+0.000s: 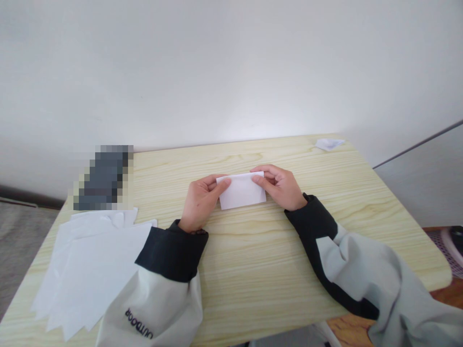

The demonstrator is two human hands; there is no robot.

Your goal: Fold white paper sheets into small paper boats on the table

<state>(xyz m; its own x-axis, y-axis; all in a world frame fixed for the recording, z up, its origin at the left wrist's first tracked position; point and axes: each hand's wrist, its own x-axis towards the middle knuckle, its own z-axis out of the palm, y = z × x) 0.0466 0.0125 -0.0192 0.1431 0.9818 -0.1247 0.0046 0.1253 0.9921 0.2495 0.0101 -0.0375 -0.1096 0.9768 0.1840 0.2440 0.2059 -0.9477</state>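
Observation:
Between my two hands is a small white folded sheet of paper (243,193), roughly rectangular, with its long upper edge running from hand to hand. My left hand (202,200) pinches its upper left corner, thumb on the near face and fingers behind. At the upper right corner my right hand (282,185) grips it the same way. The fingers behind the paper are partly hidden. It is held over the middle of the wooden table (253,270); whether its lower edge touches the tabletop I cannot tell.
Several loose white sheets (97,270) lie fanned out at the table's left, partly under my left sleeve. Behind them is a dark pixelated object (103,178). A small folded paper piece (329,144) rests at the far right corner. A white wall (231,72) borders the back edge.

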